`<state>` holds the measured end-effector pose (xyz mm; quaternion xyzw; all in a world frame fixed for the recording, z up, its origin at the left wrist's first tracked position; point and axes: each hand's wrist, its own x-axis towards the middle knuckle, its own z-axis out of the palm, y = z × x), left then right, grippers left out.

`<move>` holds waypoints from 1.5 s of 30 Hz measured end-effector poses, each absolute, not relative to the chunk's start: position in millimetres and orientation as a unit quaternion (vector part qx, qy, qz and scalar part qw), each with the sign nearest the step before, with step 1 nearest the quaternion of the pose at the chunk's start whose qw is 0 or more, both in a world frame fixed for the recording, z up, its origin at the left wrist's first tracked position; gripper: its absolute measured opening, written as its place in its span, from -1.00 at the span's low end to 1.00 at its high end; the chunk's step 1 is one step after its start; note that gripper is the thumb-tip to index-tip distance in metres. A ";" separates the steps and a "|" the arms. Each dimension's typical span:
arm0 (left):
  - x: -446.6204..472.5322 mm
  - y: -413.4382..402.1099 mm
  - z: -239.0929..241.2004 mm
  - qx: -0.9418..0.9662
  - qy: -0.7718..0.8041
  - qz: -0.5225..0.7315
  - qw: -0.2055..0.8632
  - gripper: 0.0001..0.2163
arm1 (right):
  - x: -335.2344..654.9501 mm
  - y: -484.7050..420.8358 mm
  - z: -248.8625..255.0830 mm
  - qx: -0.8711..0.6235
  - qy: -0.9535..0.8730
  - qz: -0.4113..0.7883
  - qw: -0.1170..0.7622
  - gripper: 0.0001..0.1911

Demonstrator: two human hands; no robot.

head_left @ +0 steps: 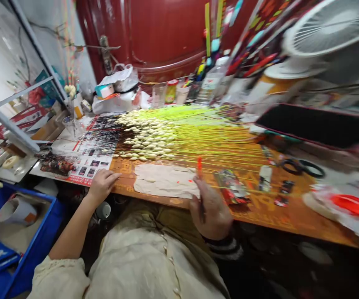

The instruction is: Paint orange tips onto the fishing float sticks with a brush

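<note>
My right hand [212, 207] grips a thin dark stick with an orange-red tip [199, 166], held upright over a beige cloth [165, 180]. My left hand [103, 185] lies flat at the table's near edge, fingers pointing toward the cloth and holding nothing. Beyond the cloth, several cream-coloured fishing float bodies [145, 137] lie side by side on long, thin neon-yellow stems [216, 133]. The stems stretch right across the orange table [260, 211], and a few pass close above my right hand's stick tip.
A printed paper sheet [95, 149] covers the table's left end. Black-handled scissors [300, 167], small packets, and a red disc [353, 205] lie at right. Bottles, jars and a fan [328, 33] stand behind. A blue crate [20, 232] sits at lower left.
</note>
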<state>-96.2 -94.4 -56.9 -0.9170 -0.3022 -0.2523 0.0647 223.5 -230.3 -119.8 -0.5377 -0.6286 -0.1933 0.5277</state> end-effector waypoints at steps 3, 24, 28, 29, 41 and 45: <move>-112.1 -85.8 -60.7 -0.909 -0.317 -0.252 0.097 -0.63 | 223.1 -234.2 -124.6 -0.560 -0.613 -0.190 0.524 -0.36; -148.6 -69.1 -83.6 -0.873 -0.375 -0.295 0.104 -0.68 | 220.0 -226.1 -123.9 -0.554 -0.623 -0.303 0.461 -0.33; -148.7 -69.0 -82.9 -0.873 -0.374 -0.296 0.103 -0.68 | 221.4 -224.4 -125.5 -0.549 -0.624 -0.315 0.457 -0.34; -148.8 -69.0 -82.7 -0.874 -0.370 -0.297 0.101 -0.68 | 221.6 -224.1 -126.1 -0.549 -0.623 -0.319 0.458 -0.35; -148.8 -68.7 -81.9 -0.874 -0.351 -0.319 0.108 -0.68 | 219.4 -225.9 -122.9 -0.560 -0.615 -0.318 0.456 -0.31; -156.4 -65.4 -77.4 -0.868 -0.367 -0.316 0.104 -0.67 | 218.7 -227.8 -123.8 -0.569 -0.615 -0.297 0.458 -0.30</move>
